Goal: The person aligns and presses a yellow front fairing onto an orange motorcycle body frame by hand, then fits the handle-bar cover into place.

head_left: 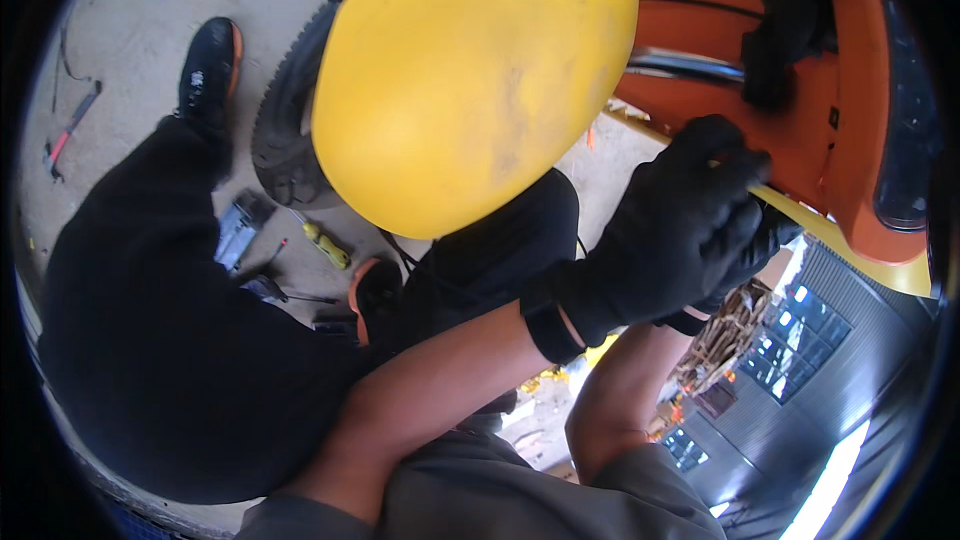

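Observation:
Both of my hands wear black gloves and meet at the yellow lower edge (800,212) of an orange body panel (700,115). My left hand (670,215) has its fingers curled in against that edge; whatever lies in them is hidden. Mostly covered by it, my right hand (768,240) is just beyond and below, and its grip does not show. To the left of the hands bulges a smooth yellow mudguard (460,90) with dark scuffs, above a black knobbly tyre (290,135).
On the concrete floor lie a yellow-handled screwdriver (326,245), a grey tool (240,228) and a hammer with a red handle (74,127). A shiny metal rod (685,64) and black fittings (775,70) sit inside the orange body. My bent legs are beside the wheel.

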`<action>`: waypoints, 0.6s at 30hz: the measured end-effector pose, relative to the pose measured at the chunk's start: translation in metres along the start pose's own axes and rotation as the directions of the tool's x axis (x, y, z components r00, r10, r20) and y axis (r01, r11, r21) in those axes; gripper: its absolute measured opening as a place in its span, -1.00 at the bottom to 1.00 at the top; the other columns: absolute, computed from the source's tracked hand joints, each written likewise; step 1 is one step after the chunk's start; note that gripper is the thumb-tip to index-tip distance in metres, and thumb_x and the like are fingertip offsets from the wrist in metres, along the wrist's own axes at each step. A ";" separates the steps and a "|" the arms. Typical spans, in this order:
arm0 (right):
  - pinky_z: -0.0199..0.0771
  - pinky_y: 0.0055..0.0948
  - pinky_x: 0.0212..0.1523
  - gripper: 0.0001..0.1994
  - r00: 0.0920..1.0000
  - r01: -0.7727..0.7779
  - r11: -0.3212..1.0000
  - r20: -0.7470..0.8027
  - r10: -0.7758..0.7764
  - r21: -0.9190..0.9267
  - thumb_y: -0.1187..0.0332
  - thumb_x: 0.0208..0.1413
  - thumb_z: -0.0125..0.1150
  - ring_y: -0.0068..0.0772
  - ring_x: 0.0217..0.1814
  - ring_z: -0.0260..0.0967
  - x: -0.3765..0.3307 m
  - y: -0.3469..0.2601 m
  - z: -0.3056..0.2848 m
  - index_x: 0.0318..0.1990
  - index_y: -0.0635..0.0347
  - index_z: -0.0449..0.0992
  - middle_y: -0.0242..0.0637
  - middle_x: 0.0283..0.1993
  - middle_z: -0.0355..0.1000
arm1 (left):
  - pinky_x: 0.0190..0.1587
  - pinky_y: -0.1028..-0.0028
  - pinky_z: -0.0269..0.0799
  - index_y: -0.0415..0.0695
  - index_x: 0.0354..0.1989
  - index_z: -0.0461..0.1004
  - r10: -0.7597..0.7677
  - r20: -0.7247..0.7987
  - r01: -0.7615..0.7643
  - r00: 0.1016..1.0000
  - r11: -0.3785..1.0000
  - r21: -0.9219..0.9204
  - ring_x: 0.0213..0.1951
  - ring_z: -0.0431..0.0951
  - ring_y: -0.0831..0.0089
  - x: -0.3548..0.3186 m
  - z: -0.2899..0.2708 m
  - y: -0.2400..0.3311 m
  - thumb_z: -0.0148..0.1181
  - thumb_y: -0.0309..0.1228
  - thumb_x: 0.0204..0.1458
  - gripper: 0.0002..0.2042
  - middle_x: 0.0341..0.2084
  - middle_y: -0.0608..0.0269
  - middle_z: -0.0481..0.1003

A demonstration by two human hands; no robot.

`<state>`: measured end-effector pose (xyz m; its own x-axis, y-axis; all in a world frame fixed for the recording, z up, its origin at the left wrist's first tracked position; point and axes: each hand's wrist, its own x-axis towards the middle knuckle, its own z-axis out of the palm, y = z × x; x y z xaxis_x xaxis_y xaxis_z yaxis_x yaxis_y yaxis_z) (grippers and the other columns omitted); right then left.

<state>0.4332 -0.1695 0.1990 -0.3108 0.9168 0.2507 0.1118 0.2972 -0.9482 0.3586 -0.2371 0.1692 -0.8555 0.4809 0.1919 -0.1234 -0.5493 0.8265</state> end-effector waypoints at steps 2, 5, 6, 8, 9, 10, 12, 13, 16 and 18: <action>0.26 -0.21 0.33 -0.51 0.999 -0.036 0.995 0.044 0.032 0.096 0.27 0.42 -0.08 -0.13 0.30 0.27 -0.010 -0.011 0.014 0.40 0.26 0.10 0.00 0.34 0.22 | -0.08 0.14 0.41 -0.29 0.02 0.41 0.202 -0.029 -0.201 0.979 0.979 0.029 -0.09 0.44 -0.05 0.002 0.011 0.004 0.23 -0.47 -0.03 -0.61 -0.10 -0.07 0.36; 0.27 -0.26 0.29 -0.51 0.992 -0.086 0.980 0.109 0.067 0.177 0.28 0.39 -0.04 -0.17 0.26 0.27 -0.020 -0.017 0.035 0.38 0.29 0.14 -0.02 0.29 0.22 | -0.07 0.13 0.40 -0.32 0.03 0.39 0.142 -0.019 -0.141 0.990 0.989 0.043 -0.07 0.44 -0.04 -0.001 0.013 0.008 0.23 -0.46 -0.03 -0.59 -0.09 -0.07 0.35; 0.27 -0.27 0.28 -0.51 0.989 -0.107 0.972 0.122 0.083 0.207 0.28 0.39 -0.02 -0.18 0.24 0.27 -0.021 -0.020 0.038 0.37 0.30 0.15 -0.03 0.27 0.22 | -0.04 0.10 0.39 -0.36 0.08 0.36 0.115 0.014 -0.115 0.993 0.993 0.030 -0.02 0.40 -0.07 -0.002 0.013 0.009 0.24 -0.44 -0.04 -0.52 -0.05 -0.12 0.33; 0.27 -0.31 0.25 -0.51 0.984 -0.126 0.964 0.150 0.093 0.232 0.29 0.37 0.01 -0.20 0.21 0.27 -0.024 -0.023 0.046 0.36 0.32 0.17 -0.04 0.24 0.23 | -0.03 0.09 0.38 -0.36 0.10 0.34 0.101 0.005 -0.101 0.995 0.995 0.017 0.00 0.38 -0.09 -0.002 0.014 0.013 0.24 -0.42 -0.02 -0.51 -0.02 -0.14 0.32; 0.27 -0.32 0.24 -0.51 0.983 -0.131 0.962 0.158 0.095 0.240 0.29 0.36 0.02 -0.21 0.20 0.27 -0.025 -0.025 0.048 0.35 0.33 0.18 -0.04 0.22 0.23 | -0.02 0.07 0.37 -0.36 0.13 0.33 0.088 0.000 -0.088 0.996 0.996 0.014 0.02 0.37 -0.12 -0.002 0.014 0.016 0.24 -0.41 -0.01 -0.49 0.01 -0.17 0.30; 0.27 -0.34 0.23 -0.51 0.982 -0.138 0.958 0.164 0.098 0.250 0.29 0.35 0.04 -0.22 0.18 0.27 -0.026 -0.027 0.051 0.34 0.34 0.19 -0.05 0.21 0.23 | -0.02 0.07 0.37 -0.36 0.13 0.33 0.088 -0.004 -0.088 0.996 0.996 0.015 0.02 0.37 -0.12 -0.003 0.013 0.019 0.24 -0.41 -0.01 -0.49 0.01 -0.17 0.30; 0.27 -0.37 0.20 -0.51 0.979 -0.145 0.953 0.175 0.100 0.267 0.30 0.34 0.06 -0.24 0.15 0.27 -0.029 -0.031 0.058 0.32 0.36 0.21 -0.06 0.18 0.24 | 0.00 0.03 0.36 -0.37 0.15 0.32 0.064 0.024 -0.064 0.998 0.998 0.003 0.07 0.32 -0.18 -0.002 0.010 0.024 0.24 -0.39 0.00 -0.47 0.10 -0.22 0.25; 0.27 -0.39 0.19 -0.51 0.978 -0.149 0.949 0.180 0.101 0.277 0.30 0.33 0.08 -0.25 0.14 0.27 -0.029 -0.032 0.061 0.31 0.37 0.22 -0.07 0.16 0.24 | 0.00 0.02 0.35 -0.37 0.16 0.32 0.056 0.036 -0.056 0.998 0.998 -0.003 0.08 0.30 -0.21 -0.001 0.009 0.025 0.24 -0.38 0.00 -0.46 0.12 -0.24 0.23; 0.27 -0.43 0.15 -0.51 0.976 -0.161 0.932 0.193 0.101 0.326 0.31 0.31 0.12 -0.28 0.09 0.27 -0.030 -0.037 0.070 0.29 0.41 0.25 -0.08 0.11 0.25 | 0.04 0.10 0.44 -0.37 0.18 0.31 0.040 0.059 -0.038 0.997 0.999 -0.030 0.02 0.46 -0.18 0.007 0.002 0.032 0.38 -0.32 -0.02 -0.38 0.05 -0.23 0.37; 0.27 -0.46 0.12 -0.51 0.967 -0.186 0.905 0.235 0.100 0.382 0.32 0.29 0.15 -0.30 0.06 0.27 -0.027 -0.039 0.071 0.27 0.43 0.28 -0.10 0.08 0.25 | 0.00 0.22 0.47 -0.36 0.21 0.27 0.049 0.031 -0.047 0.998 0.998 -0.043 -0.04 0.51 -0.02 0.013 0.001 0.039 0.43 -0.25 -0.03 -0.31 -0.05 -0.20 0.41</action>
<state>0.3698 -0.2249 0.2154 -0.5108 0.8536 0.1020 -0.2013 -0.0034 -0.9795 0.3434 -0.2516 0.2042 -0.8447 0.4742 0.2482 -0.1043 -0.6006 0.7927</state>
